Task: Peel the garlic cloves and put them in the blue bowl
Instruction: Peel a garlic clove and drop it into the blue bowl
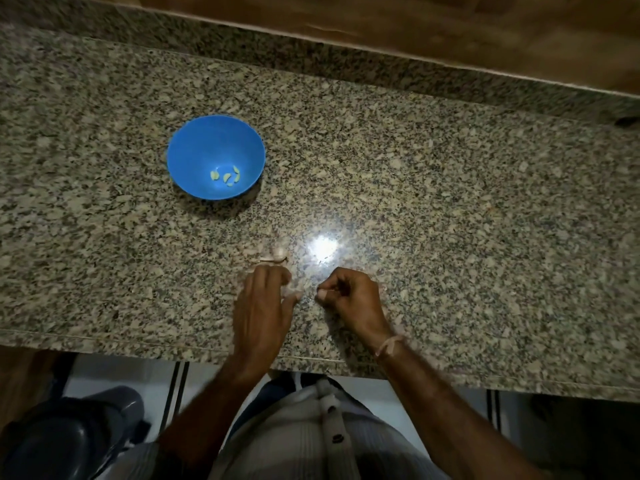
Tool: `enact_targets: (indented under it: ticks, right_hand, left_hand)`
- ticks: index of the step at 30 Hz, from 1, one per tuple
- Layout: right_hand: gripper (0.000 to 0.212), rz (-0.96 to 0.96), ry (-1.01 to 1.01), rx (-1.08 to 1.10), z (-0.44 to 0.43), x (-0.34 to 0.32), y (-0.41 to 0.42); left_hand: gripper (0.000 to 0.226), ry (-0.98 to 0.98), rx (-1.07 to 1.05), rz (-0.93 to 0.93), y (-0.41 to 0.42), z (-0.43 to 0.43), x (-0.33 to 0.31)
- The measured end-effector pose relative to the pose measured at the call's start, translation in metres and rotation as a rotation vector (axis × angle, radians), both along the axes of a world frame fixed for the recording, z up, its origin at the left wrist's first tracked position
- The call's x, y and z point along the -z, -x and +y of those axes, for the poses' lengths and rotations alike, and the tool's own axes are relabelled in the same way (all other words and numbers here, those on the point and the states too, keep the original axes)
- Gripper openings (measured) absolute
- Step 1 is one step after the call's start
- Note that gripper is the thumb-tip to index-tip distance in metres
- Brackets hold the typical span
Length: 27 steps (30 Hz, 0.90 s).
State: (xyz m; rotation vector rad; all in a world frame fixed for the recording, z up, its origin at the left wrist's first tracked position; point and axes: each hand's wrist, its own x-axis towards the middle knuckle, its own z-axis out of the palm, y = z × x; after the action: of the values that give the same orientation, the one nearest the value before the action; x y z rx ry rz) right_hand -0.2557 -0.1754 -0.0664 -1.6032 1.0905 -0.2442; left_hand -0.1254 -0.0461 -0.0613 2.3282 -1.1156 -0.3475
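on the counter [450,202], the bowl [194,150] sits far left with cloves [227,177] in it. near the front edge, left hand [263,306] and right hand [349,299] lie side by side, peel scraps [273,258] just beyond.

Glossy speckled granite counter [433,188], blue plastic bowl [194,147]

A speckled stone worktop [450,202] has a bright spot of light [323,247] on it. Brown wood [415,26] runs behind it. A dark round thing [69,438] sits low on the left.
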Motion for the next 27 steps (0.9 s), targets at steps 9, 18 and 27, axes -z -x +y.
enact_targets:
  ticks: [9,18,27]
  right_hand:
    - [0.019,0.256,0.107,-0.033,0.002,-0.010,-0.012]
    - [0.024,0.358,0.062,-0.063,-0.005,-0.017,-0.026]
    - [0.015,0.349,0.145,-0.090,0.002,-0.012,-0.025]
  left_hand:
    - [0.026,-0.082,0.048,0.195,-0.019,0.002,0.014]
    - [0.033,-0.134,0.065,0.201,-0.024,-0.001,0.015]
    - [0.034,-0.167,0.044,0.174,-0.023,-0.003,0.014]
